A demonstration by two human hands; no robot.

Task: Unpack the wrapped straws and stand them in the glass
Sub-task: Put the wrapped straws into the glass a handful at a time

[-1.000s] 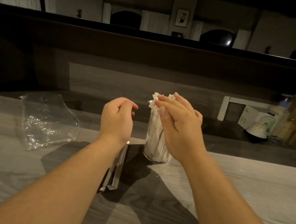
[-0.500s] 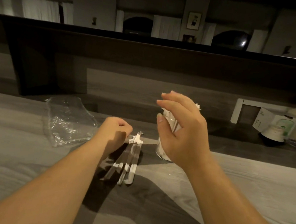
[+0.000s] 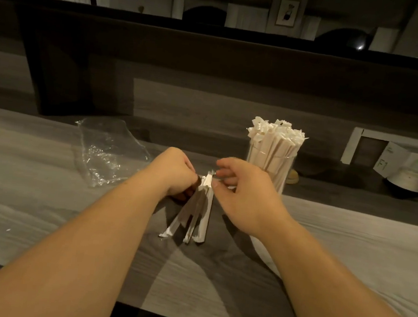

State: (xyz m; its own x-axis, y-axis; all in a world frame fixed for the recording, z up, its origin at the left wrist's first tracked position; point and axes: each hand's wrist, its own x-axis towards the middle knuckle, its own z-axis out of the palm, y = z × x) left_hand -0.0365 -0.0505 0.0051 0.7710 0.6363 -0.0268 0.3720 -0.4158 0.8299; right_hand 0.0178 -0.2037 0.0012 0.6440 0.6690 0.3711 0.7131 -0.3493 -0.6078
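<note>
The scene was dim and warm-toned, the far room toward 12 o'clock nearly black. Light fell from above and behind the viewer, throwing two broad arm shadows across the worktop that crossed toward 6 o'clock. The straws in the glass caught the brightest light. Soft glints showed on the plastic bag at 10 o'clock. The right hand had slightly blurred fingertips. Wide-angle distortion bent the straight edges near the borders, and the box at 3 o'clock was soft.
</note>
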